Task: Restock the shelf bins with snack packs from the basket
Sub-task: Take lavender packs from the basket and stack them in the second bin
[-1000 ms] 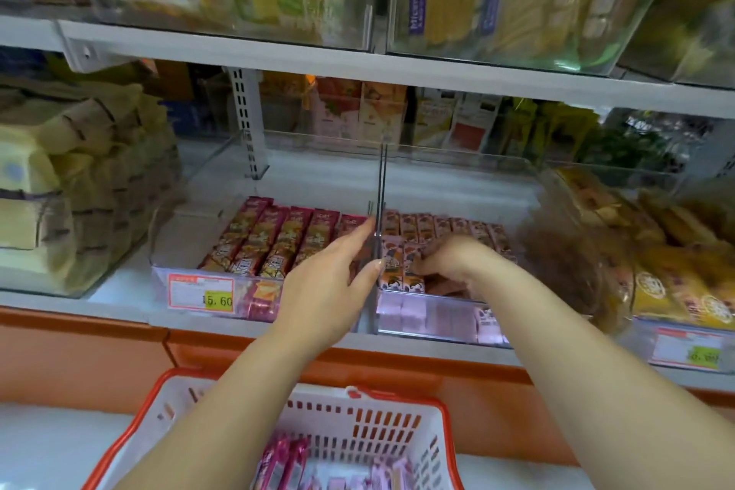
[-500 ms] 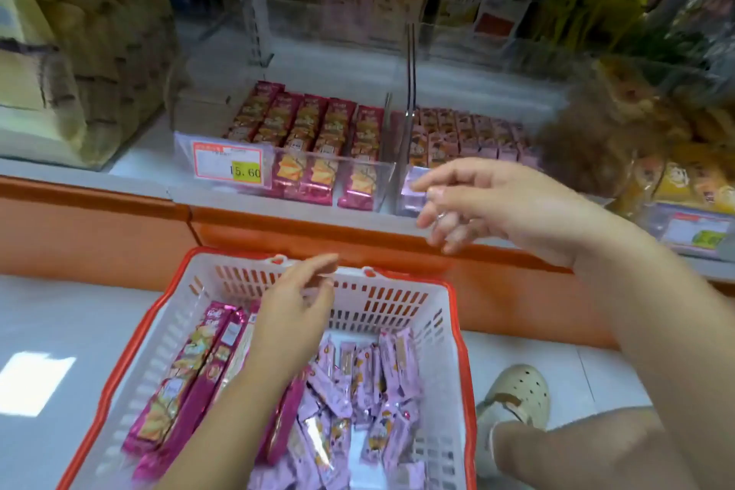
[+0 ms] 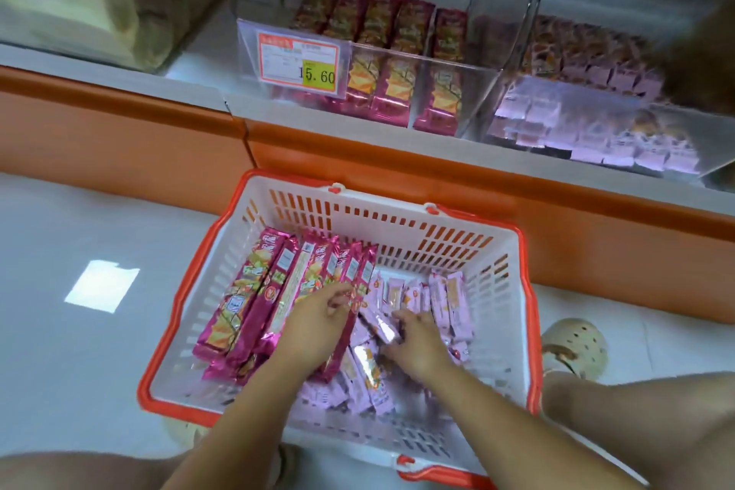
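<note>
Left hand [image 3: 318,316] gripped a long magenta pack [image 3: 364,274], its length running ahead; right hand [image 3: 417,344] pinched a small pink pack [image 3: 384,328].

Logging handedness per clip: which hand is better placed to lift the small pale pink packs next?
Right. The right hand lies on the small pale pink snack packs; the left hand rests on the long magenta foil packs.

pale floor [image 3: 79,370], perhaps tiled; orange plinth [image 3: 119,131]
</note>
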